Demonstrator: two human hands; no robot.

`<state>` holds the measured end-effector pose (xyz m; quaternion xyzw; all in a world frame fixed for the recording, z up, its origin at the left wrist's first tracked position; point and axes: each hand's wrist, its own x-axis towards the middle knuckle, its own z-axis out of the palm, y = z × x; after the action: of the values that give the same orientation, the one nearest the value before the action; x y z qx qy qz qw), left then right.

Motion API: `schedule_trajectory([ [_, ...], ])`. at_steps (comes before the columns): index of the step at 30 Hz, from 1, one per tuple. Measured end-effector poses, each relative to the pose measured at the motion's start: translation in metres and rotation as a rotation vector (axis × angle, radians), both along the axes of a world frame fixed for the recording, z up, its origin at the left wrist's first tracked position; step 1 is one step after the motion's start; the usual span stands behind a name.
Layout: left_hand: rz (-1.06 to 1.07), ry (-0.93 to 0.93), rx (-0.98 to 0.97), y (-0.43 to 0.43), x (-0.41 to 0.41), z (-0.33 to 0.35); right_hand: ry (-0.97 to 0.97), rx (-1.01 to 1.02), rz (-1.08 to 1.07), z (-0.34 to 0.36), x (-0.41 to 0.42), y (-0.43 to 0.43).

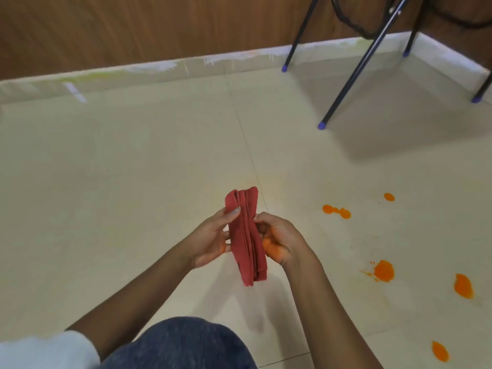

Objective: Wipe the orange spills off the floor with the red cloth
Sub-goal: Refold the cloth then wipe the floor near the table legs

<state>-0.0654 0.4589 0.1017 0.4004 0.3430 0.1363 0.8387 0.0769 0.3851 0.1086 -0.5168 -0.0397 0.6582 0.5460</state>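
Above a denim-clad knee (175, 344), both forearms reach forward. The folded red cloth (246, 243) stands on edge, held off the floor (133, 169) between the hands. The left hand (210, 241) pinches its pleats, and the right hand (279, 238) curls orange-stained fingers (268, 245) round the other side. Orange spills (384, 270) blot the glossy cream tiles to the right, well apart. Thin dark chair legs (354, 73) stand beyond.
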Motion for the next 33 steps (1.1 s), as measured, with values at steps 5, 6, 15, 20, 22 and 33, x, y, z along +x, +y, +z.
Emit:
schedule_trajectory([
  [5,0.155,0.304,0.261,0.006,0.018,0.04,0.1,0.046,-0.072,0.031,0.012,0.011],
  [6,0.165,0.353,0.312,0.005,0.023,0.05,0.108,0.072,-0.07,0.039,0.016,0.009],
  [15,-0.048,0.385,0.404,-0.002,0.053,0.1,-0.149,0.178,0.106,0.071,0.042,0.007],
  [20,0.311,0.256,0.238,0.008,0.045,0.084,-0.232,0.097,0.098,0.08,0.076,0.018],
  [22,0.399,0.18,0.128,0.014,0.041,0.08,-0.317,0.101,0.077,0.094,0.096,0.025],
  [33,0.429,0.195,-0.141,0.026,0.07,0.016,-1.467,0.333,0.682,0.118,0.097,0.051],
])
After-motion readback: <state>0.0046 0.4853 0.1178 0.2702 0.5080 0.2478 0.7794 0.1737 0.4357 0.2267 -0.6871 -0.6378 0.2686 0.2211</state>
